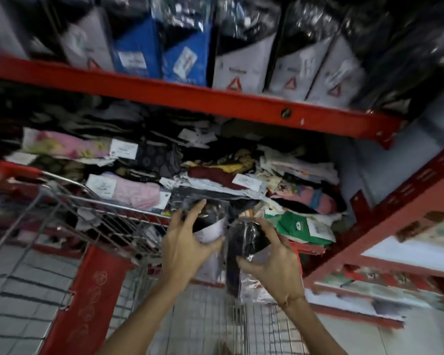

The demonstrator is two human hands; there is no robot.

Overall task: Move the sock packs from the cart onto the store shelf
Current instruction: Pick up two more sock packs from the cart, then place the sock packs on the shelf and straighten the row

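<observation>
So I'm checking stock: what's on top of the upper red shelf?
On the upper red metal shelf stand upright bagged packs: white ones and blue ones. Anything behind that front row is hidden.

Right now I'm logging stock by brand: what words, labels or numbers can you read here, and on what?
None reads with certainty.
White boxes on the upper shelf: red triangle logo, wording blurred.
Blue boxes: white stickers, unreadable.
White tags on folded clothes: too small.
Sock packs in the left hand and right hand: no legible text.
</observation>
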